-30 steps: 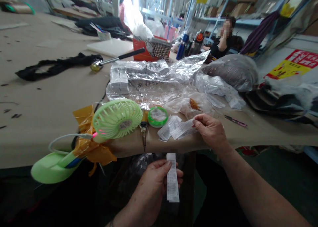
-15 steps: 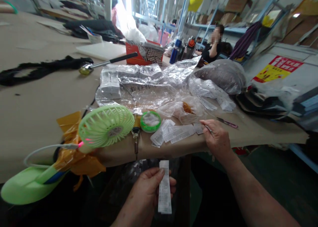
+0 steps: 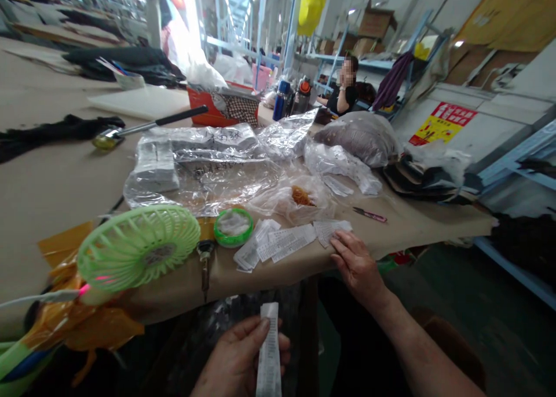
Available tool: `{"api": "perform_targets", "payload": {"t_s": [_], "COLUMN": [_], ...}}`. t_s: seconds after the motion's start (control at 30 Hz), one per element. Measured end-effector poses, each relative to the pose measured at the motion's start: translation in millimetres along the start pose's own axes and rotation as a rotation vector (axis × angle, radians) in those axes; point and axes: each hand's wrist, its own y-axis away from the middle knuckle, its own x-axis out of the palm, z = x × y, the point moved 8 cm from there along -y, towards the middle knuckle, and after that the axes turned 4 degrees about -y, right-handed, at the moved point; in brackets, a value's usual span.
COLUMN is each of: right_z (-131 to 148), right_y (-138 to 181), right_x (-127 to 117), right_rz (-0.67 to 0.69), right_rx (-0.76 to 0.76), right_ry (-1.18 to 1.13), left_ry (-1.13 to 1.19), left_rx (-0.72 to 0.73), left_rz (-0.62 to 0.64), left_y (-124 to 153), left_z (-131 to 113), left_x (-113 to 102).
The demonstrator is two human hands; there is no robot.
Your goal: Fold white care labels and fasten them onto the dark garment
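Observation:
Low in front of me, my left hand is closed around a thin stack of printed labels, thumb pressed on its face. My right hand rests at the table's front edge, its fingers stretched out and touching a printed label that lies flat. Left of that label, more printed strips overlap in a row on the tabletop. A green round tub with white fluffy stuff stands beside them. Small pink-handled thread snips lie beyond my right hand.
A light green fan taped at the edge stands at left, next to a pointed tool. Behind are clear plastic bags with bundled labels, a bag with orange bits, and a full grey bag. A person sits farther back.
My right hand has gone from pinching a label above the table to resting its fingers on it, laid at the row's right end. My view has turned right.

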Motion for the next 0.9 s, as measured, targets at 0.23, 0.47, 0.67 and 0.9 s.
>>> {"api": "perform_targets", "payload": {"t_s": [0.23,0.47,0.67,0.9], "right_z": [-3,-8,-18,-15], "right_y": [6,2,9,15], "right_x": [-12,-20,-24,-41], "right_rz": [-0.096,-0.134,-0.242,-0.592], "right_rx": [0.008,0.055,0.161,0.290], "right_ry": [-0.142,-0.171,-0.219,-0.408], "left_ry": [-0.001,-0.027,-0.043,-0.030], "left_rx": [-0.008,-0.005,0.004,-0.030], "left_rz": [-0.017,0.022,0.080,0.094], "left_y": [10,13,26,26], "left_z": [-4,-4,-12,-14], "left_x": [4,7,21,24]}}
